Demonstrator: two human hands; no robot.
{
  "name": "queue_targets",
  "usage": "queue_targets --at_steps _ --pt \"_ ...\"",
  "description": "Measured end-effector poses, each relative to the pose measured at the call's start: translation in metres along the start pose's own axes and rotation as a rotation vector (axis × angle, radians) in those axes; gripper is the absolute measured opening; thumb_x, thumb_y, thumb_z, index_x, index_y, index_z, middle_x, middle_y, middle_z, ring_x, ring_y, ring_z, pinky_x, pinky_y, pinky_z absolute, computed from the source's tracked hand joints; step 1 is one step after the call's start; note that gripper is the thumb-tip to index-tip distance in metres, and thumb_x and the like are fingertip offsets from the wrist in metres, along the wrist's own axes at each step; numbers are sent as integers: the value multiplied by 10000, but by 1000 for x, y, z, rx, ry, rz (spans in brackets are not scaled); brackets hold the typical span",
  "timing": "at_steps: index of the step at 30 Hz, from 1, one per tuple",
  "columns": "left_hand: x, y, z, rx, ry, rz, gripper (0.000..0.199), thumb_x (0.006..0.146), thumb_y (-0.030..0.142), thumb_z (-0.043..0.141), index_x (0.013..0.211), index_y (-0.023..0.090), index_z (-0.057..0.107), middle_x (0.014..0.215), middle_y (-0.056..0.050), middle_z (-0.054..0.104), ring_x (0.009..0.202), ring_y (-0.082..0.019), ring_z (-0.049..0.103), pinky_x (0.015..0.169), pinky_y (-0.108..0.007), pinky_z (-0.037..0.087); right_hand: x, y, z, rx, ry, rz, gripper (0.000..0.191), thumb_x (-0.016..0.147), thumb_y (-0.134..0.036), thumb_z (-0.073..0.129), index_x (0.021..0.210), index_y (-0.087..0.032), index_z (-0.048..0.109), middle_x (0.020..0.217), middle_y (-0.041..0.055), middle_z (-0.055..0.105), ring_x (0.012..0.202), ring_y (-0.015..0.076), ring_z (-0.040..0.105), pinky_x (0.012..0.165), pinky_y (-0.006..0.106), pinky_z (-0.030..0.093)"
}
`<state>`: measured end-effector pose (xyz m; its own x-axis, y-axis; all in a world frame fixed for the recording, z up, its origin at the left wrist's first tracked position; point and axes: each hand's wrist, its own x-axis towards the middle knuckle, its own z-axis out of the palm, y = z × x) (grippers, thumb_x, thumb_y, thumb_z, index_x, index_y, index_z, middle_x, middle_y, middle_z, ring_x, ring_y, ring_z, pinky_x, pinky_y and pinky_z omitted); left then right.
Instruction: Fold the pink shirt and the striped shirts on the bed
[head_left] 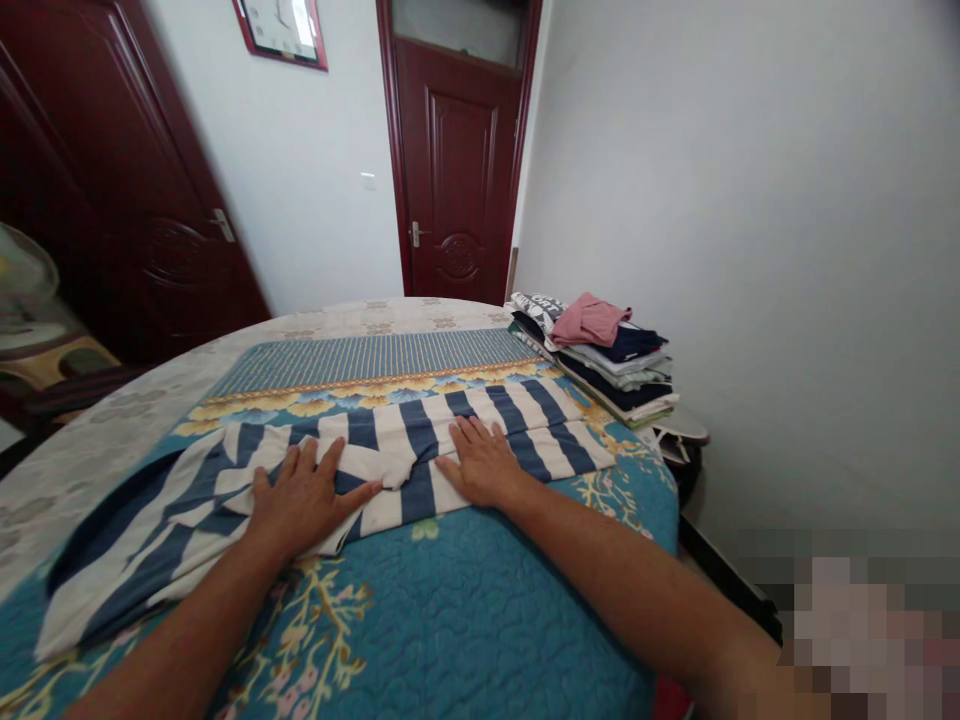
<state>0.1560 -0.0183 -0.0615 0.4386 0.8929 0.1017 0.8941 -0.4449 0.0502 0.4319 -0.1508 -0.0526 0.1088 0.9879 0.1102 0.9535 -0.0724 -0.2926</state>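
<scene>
A garment with navy and cream stripes lies lengthwise across the table, folded into a long narrow shape. Its left end is broader and wrinkled, with a dark navy edge; the right end looks flatter. My left hand rests palm down on the left half, fingers spread. Flat on the middle of the cloth, just right of a bunched crease, lies my right hand, its fingers slightly apart. Neither hand grips the fabric.
Under the garment is a teal quilted cover with flowers. A patterned pale tablecloth shows around it. Stacked folded clothes stand at the table's right rear, by the wall, topped by a pink piece. A dark red door is behind.
</scene>
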Motion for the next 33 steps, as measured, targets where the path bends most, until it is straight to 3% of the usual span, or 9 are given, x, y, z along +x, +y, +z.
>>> queue_targets --at_steps 11,17,20,24,29,33 --pt "-6 8 -7 32 -40 -21 1170 832 958 392 1715 190 366 1777 -255 248 1633 -504 202 1242 -772 134 -29 115 -31 -220 -12 310 730 1108 -616 282 1700 -194 347 1790 135 260 1645 353 226 1306 646 183" --pt "-11 10 -14 -13 -70 -29 1222 796 989 438 1711 183 368 1777 -253 249 1636 -515 182 1257 -763 123 -34 172 -25 -307 83 443 794 1085 -652 188 1672 -168 413 1751 149 347 1618 371 291 1286 618 271" --pt "-8 4 -20 -96 -99 -21 1060 901 921 353 1671 197 432 1762 -233 312 1629 -472 249 1253 -743 183 -31 188 -17 -323 119 438 832 1066 -672 177 1650 -149 455 1721 174 393 1603 375 325 1280 614 287" --pt "5 -15 -26 -87 -22 -47 823 1036 736 293 1608 186 510 1724 -211 404 1603 -424 328 1265 -673 222 -31 200 -10 -353 171 385 802 1056 -646 227 1612 -144 513 1680 191 452 1575 373 383 1277 580 314" --pt "16 -38 -20 -35 -20 -249 981 968 816 357 1663 128 434 1720 -289 364 1607 -496 281 1272 -671 169 -34 207 -7 -384 224 340 728 1031 -581 328 1572 -157 570 1620 183 535 1520 371 469 1272 531 352" --pt "15 -41 -16 -51 -4 -312 1099 906 895 351 1695 131 385 1718 -288 369 1621 -519 227 1286 -658 124 -35 213 -6 -419 227 272 761 1030 -576 298 1544 -97 589 1591 209 560 1509 375 485 1278 523 355"
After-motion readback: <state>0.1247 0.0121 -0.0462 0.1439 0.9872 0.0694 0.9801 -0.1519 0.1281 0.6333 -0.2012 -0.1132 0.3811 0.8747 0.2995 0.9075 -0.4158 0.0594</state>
